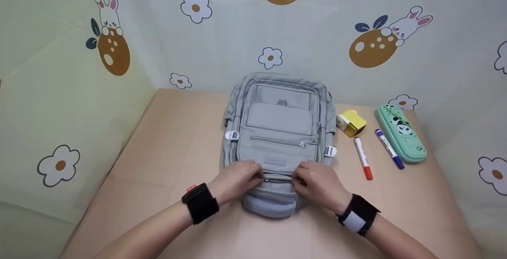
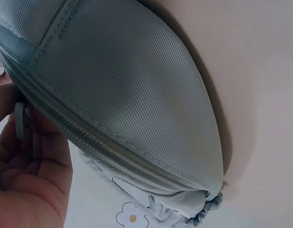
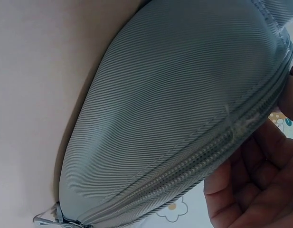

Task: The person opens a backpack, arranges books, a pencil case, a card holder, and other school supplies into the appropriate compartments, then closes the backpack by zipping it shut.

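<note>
A grey backpack (image 1: 283, 118) lies on the table with its carry handle (image 1: 270, 207) toward me. My left hand (image 1: 239, 176) pinches the backpack's edge at the zipper near the handle end, its fingers curled. Beside those fingers hangs a small zipper pull (image 2: 20, 121), along the zipper (image 2: 96, 142) in the left wrist view. Opposite, my right hand (image 1: 317, 179) grips the same edge with curled fingers; its fingertips are partly hidden behind the fabric. In the right wrist view the zipper (image 3: 193, 156) runs along the curved panel beside that hand.
Right of the backpack lie a yellow object (image 1: 351, 123) with a white part, a red-capped marker (image 1: 362, 158), a blue marker (image 1: 389, 149) and a green panda pencil case (image 1: 402, 132). Patterned cloth walls (image 1: 237, 33) stand behind and beside the table (image 1: 158, 164).
</note>
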Tool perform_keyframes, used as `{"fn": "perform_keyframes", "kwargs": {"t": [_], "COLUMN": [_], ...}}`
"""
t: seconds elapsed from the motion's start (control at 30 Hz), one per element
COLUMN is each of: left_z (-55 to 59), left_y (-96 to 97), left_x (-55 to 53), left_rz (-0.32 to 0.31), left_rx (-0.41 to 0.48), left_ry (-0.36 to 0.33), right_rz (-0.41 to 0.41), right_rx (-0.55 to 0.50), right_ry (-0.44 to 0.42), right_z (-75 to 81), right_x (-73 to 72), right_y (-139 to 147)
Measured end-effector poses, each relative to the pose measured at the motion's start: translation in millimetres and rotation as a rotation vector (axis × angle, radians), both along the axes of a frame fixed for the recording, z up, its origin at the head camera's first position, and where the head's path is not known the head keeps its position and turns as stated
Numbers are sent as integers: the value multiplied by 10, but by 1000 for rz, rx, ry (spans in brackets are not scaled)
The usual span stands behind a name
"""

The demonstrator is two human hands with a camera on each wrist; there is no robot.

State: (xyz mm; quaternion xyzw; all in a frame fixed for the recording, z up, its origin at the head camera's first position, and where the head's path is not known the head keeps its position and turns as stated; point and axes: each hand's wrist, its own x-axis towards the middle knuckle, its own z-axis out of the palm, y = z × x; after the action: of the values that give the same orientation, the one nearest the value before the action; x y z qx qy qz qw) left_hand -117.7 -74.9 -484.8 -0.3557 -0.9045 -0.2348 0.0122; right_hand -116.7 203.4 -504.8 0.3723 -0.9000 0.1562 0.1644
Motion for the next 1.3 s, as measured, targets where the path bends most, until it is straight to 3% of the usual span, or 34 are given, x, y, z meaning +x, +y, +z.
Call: {"fn": "perform_keyframes", "kwargs": {"t": [0.2, 0.37, 0.6, 0.97, 1.3], "left_z": [34, 63, 66, 36, 46], "left_y": [-35, -141, -307, -429, -441], "left_x": [8, 16, -18, -17, -2], "left_rz": [29, 51, 128, 185, 191], "left_rx": [-55, -99, -157, -175, -135], "left_ry": [-14, 41, 111, 93, 69], "right_rz": [-2, -9, -2, -8, 74], "right_rx": [6, 7, -6, 24, 83], "right_ry": [3, -8, -16, -60, -44], "right_z": [8, 13, 28, 76, 178], "right_x": [11, 18, 16, -3, -44], "right_y": [-1, 8, 8, -73, -434]}}
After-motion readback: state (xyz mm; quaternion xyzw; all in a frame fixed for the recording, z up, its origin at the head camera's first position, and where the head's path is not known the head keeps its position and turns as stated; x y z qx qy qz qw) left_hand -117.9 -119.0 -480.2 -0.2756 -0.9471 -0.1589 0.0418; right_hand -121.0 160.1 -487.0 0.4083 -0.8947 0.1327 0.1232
